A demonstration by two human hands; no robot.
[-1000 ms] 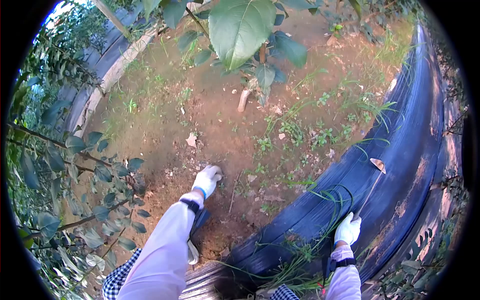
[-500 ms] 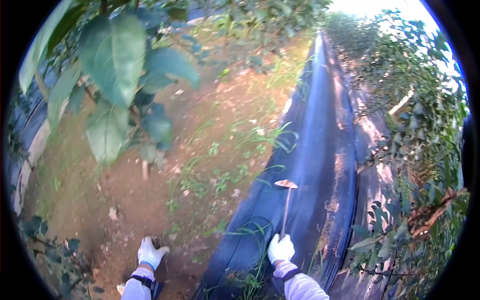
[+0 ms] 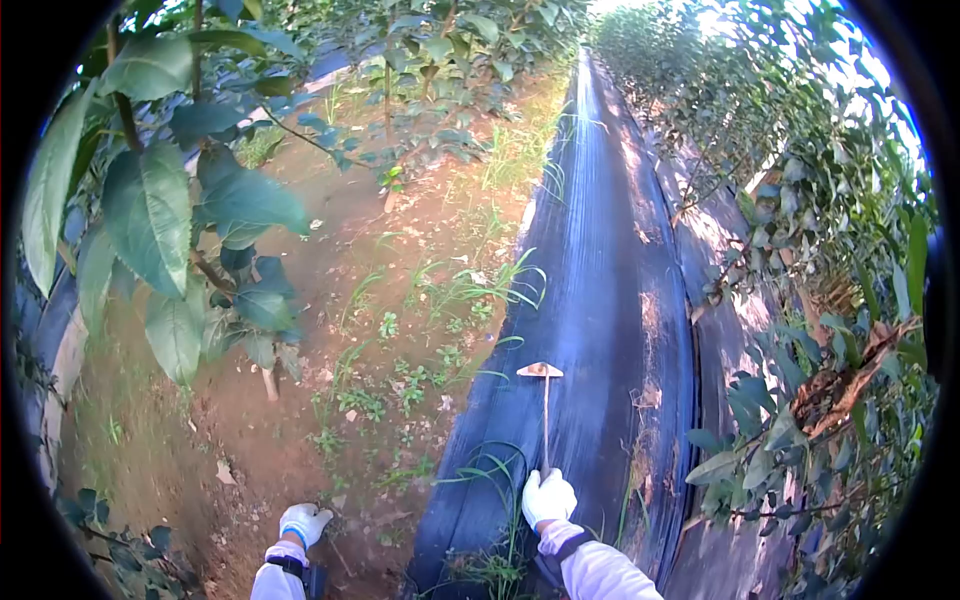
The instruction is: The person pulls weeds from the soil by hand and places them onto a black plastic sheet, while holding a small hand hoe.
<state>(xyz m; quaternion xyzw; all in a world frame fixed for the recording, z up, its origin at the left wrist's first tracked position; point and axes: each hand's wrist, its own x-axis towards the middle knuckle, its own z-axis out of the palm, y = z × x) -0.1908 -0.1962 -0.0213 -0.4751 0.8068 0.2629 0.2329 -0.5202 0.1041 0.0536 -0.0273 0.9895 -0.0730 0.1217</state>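
Note:
My right hand [image 3: 549,498], in a white glove, is wrapped round the lower end of a thin-handled hand hoe [image 3: 545,408]. The hoe points away from me, its flat triangular head over the black plastic sheet [image 3: 590,330]. Low over the bare soil, my left hand [image 3: 304,524], also white-gloved, has its fingers curled in. What lies inside those fingers, if anything, is hidden. A thin stem or twig shows on the soil just right of it. Grass blades [image 3: 495,470] arch over the sheet's edge between both hands.
Large leaves [image 3: 150,215] hang close at the upper left. Small weeds [image 3: 410,385] and grass tufts [image 3: 500,285] grow along the sheet's left edge. Leafy bushes [image 3: 820,220] line the right side, with a brown dried leaf or branch [image 3: 850,380] among them.
The view has turned slightly right, so most things sit further left. My left hand's fingers have gone from spread to curled, and the hand is lower. My right hand still holds the hoe.

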